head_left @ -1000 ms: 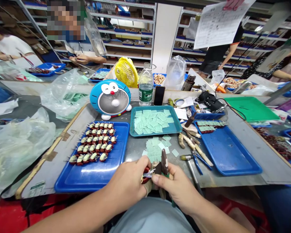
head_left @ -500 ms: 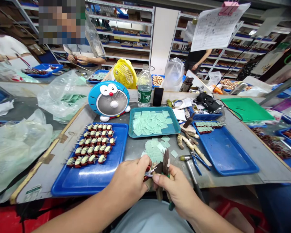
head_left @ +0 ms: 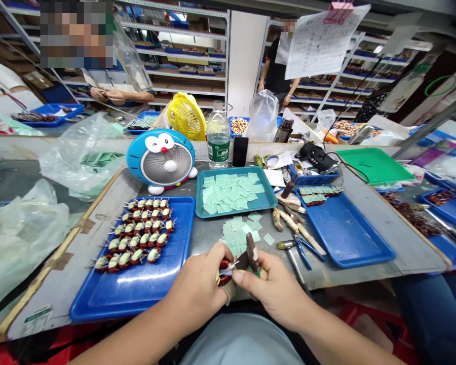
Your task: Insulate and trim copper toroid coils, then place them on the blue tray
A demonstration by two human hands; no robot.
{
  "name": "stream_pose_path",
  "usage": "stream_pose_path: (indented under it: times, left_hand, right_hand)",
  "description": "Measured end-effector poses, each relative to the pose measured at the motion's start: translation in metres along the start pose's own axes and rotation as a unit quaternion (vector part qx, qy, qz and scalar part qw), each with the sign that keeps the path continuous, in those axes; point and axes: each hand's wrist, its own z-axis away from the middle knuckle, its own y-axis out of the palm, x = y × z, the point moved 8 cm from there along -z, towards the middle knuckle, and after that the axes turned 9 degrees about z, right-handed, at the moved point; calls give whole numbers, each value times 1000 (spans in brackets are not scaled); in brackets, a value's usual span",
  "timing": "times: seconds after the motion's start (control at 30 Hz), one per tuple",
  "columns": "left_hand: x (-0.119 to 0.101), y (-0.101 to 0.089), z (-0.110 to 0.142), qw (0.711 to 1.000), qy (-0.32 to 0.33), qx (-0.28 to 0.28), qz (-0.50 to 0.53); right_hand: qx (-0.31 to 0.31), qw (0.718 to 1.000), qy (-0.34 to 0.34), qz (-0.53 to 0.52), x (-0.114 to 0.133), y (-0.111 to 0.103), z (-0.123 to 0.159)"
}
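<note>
My left hand (head_left: 202, 280) is closed around a small copper-wound coil (head_left: 224, 264), whose pale wire ends point right. In my right hand (head_left: 280, 282) is a pair of pliers (head_left: 252, 252) with dark, worn jaws; a bit of green handle shows under the fingers. My right thumb and a dark flat part of the tool are close beside the coil's leads; whether the jaws grip them I cannot tell. Just beyond both hands lie loose pale green squares (head_left: 235, 234). More of these squares fill a teal tray (head_left: 202, 209).
Left stands a blue tray (head_left: 99, 296) with rows of coils (head_left: 137, 229). A second blue tray (head_left: 357, 248) is at right, near a hammer (head_left: 291, 248) and blue-handled pliers (head_left: 304, 256). Behind are a cartoon-faced fan (head_left: 161, 159), a bottle (head_left: 218, 144) and co-workers.
The view has shifted slightly, moving most things left in the picture. The pliers sit less upright in my right hand, and more of the coil shows. A person at the back has stepped into fuller view.
</note>
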Motion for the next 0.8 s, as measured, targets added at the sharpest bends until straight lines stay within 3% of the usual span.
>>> stream_pose_path:
  times: [0.13,0.23,0.43,0.57,0.8]
  left_hand:
    - [-1,-3,0,997,20,-23,73]
    - [-2,-1,1,994,30,-29,98]
    - [5,9,5,986,32,-41,159]
    - [16,12,5,980,29,-64,185]
    - [20,21,11,961,26,50,272]
  right_hand:
    - [-24,999,-38,1,6,-8,0]
    - [-33,999,-10,-14,-4,-7,-1]
    - [-27,987,38,-154,-18,3,1]
    - [-50,996,17,-76,-15,-3,2]
    - [-76,991,-16,106,-2,-19,7]
